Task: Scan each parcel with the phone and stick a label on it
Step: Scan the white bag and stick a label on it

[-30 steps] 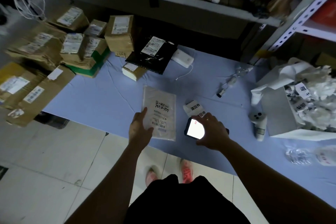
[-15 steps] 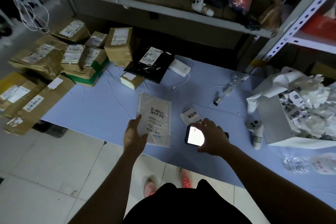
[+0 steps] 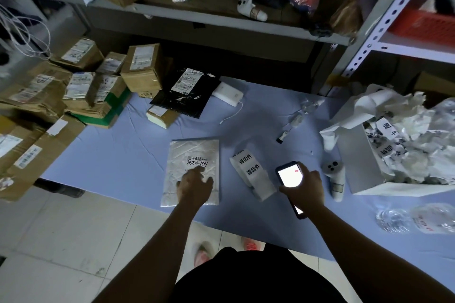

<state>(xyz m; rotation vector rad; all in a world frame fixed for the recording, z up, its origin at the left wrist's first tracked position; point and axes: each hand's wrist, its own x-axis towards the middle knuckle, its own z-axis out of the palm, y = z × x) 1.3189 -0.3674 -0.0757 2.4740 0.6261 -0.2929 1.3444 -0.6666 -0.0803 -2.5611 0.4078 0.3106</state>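
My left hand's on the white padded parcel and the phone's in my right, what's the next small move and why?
Probably swing the phone left, over the printed label on the white parcel. The right hand holds it with the screen lit, but off beyond the label roll, while the left hand rests on the parcel.

label roll: 退回件, twice | paper scraps: 退, 回件 | parcel: handwritten number, unclear
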